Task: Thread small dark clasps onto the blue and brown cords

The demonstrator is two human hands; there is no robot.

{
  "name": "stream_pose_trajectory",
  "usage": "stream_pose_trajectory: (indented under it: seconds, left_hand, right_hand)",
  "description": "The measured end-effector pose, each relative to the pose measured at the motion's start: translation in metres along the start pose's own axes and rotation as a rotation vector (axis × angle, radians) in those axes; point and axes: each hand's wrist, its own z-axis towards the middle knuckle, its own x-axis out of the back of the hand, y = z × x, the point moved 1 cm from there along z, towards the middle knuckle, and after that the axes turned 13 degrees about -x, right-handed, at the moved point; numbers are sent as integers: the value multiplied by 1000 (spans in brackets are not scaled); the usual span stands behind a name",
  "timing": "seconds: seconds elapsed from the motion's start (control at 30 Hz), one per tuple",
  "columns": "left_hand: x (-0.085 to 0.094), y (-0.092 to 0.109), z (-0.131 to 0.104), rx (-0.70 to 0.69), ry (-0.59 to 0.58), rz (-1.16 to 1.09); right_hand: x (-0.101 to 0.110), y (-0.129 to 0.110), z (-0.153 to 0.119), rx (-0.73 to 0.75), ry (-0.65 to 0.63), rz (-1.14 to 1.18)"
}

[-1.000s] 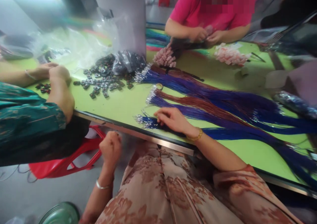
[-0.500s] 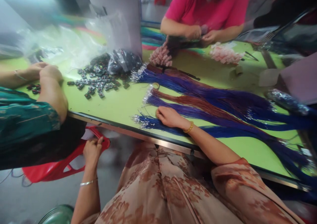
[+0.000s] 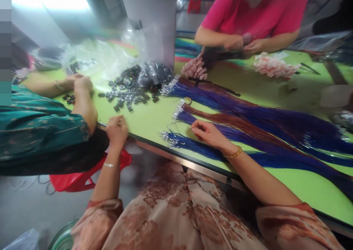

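My left hand is at the table's front edge, its fingers curled; whether anything lies in them is too small to tell. Just above the front bundle of blue wires, my right hand has thumb and fingertips pinched together around what looks like a thin wire end. Behind it run the brown wires and purple wires, with pale metal tips at their left ends. Farther back lies another blue and brown bundle. Small black connectors are heaped beyond my left hand.
At the left, a person in a green sleeve has both hands on the green table. Across it, a person in pink works near pink pieces. Clear plastic bags lie behind the connectors. A red stool stands below the edge.
My left hand has risen from beside the red stool to the table edge. My right hand has lifted slightly off the front wires, its pinch now showing. The view has shifted left.
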Motion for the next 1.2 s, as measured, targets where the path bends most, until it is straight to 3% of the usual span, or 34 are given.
stream_pose_trajectory:
  seconds: [0.1, 0.2, 0.4, 0.53, 0.67, 0.77, 0.87, 0.93, 1.03, 1.2]
  left_hand:
    - [-29, 0, 46, -120, -117, 36]
    - [-49, -5, 65, -166, -253, 76]
    - [-54, -7, 55, -145, -180, 47]
    - [-46, 3, 51, -4, -204, -24]
    - [-32, 41, 37, 173, -159, -313]
    - [-22, 95, 12, 223, -164, -886]
    - [-20, 149, -16, 348, -388, -1368]
    - [-24, 172, -29, 464, -504, -1545]
    - [-36, 186, -40, 594, -576, -1684]
    - [-48, 181, -46, 649, -620, -1756]
  right_hand:
    - [-3, 2, -1, 28, 63, 21]
    - [-4, 6, 2, 45, 147, 19]
    - [-5, 8, 7, 84, 248, 23]
    - [-5, 6, 4, 112, 272, 13]
    - [-6, 4, -1, 152, 278, 12]
    - [-8, 2, -4, 167, 285, -13]
    - [-9, -2, -9, 169, 307, -43]
    - [-10, -5, -13, 171, 330, -49]
    - [-11, -11, -19, 186, 349, -43]
    - [-10, -15, -24, 225, 348, -46]
